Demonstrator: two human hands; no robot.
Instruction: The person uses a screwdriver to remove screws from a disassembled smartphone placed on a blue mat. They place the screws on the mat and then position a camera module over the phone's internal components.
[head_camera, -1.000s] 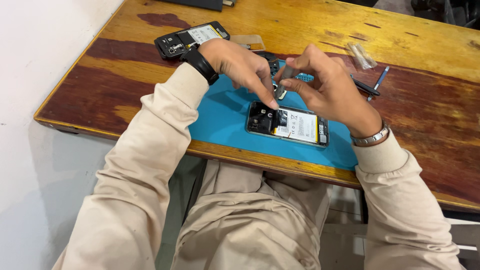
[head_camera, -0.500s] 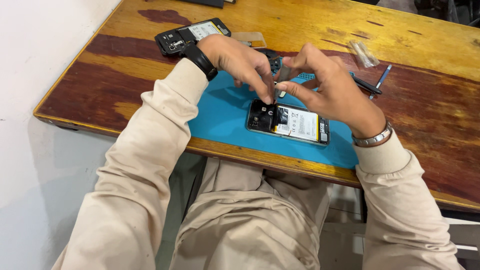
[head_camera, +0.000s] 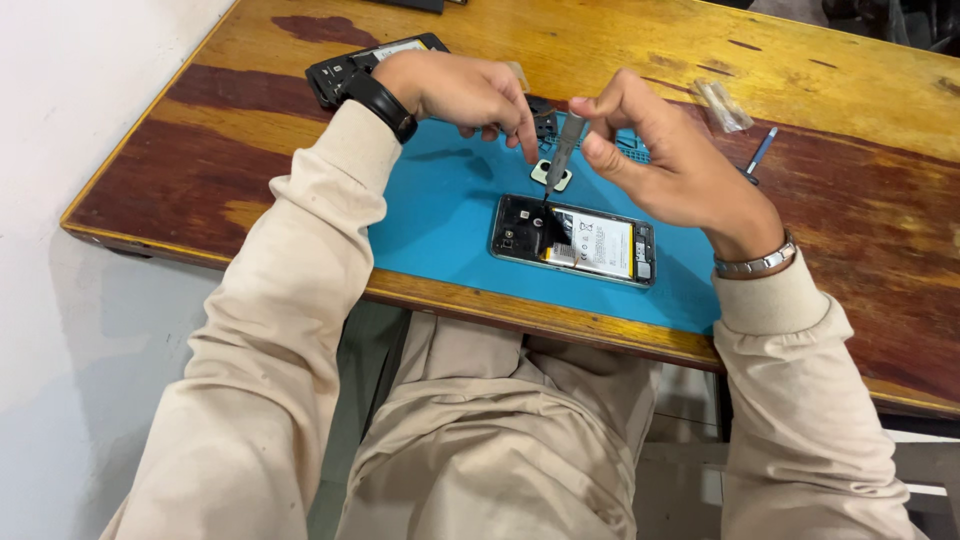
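An opened phone (head_camera: 575, 240) with its back off lies on a blue work mat (head_camera: 440, 220), its battery and circuit board showing. My right hand (head_camera: 660, 160) grips a slim grey screwdriver (head_camera: 563, 150), its tip pointing down at the phone's top end. My left hand (head_camera: 465, 95), with a black wristband, hovers over the mat's far edge, its fingertips close to the screwdriver's shaft. A small pale part (head_camera: 551, 176) rests on the mat just beyond the phone.
A second opened phone (head_camera: 345, 68) lies on the wooden table (head_camera: 180, 130) at the far left. A clear plastic bag (head_camera: 722, 105) and a blue-tipped tool (head_camera: 760, 150) lie to the right. The table's front edge is near my lap.
Both hands have lifted slightly off the phone and spread apart. The screwdriver now stands more upright, with its tip at the phone's top end.
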